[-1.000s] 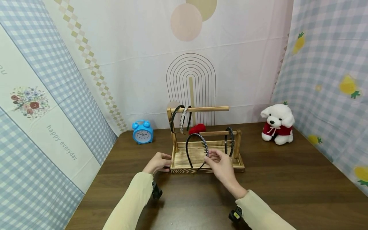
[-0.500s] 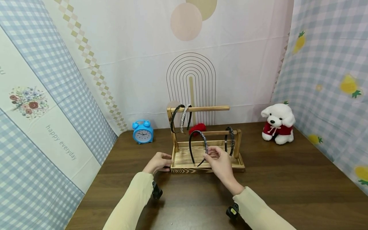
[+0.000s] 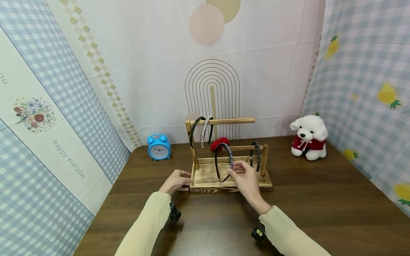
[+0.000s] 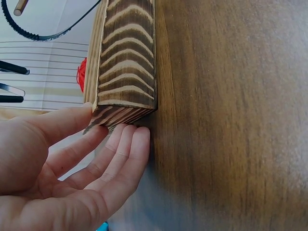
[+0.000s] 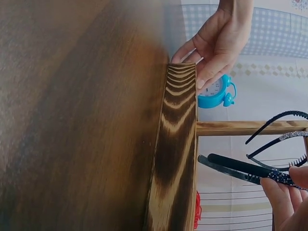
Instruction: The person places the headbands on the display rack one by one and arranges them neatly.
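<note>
In the head view my right hand (image 3: 247, 181) pinches a black headband (image 3: 230, 153) by its glittery side. The headband is held upright over the tray of a wooden headband stand (image 3: 205, 190), its loop below the lower bar. The right wrist view shows thumb and fingers closed on its sparkling part, with the dark ends (image 5: 236, 166) pointing away. My left hand (image 3: 176, 181) rests against the stand's left end. In the left wrist view its thumb touches the rim corner and the extended fingers touch the end face (image 4: 118, 115).
A black headband (image 3: 193, 133) and a silver glittery one (image 3: 203, 133) hang on the upper bar (image 3: 235, 121). Another dark headband (image 3: 258, 156) hangs on the lower bar (image 3: 240, 148). A red fuzzy item (image 3: 219, 144) lies behind. A blue alarm clock (image 3: 159, 149) and a plush dog (image 3: 309, 137) stand at the sides.
My right hand has carried the headband slightly up and to the right, towards the lower bar. My left hand has stayed at the stand's left end.
</note>
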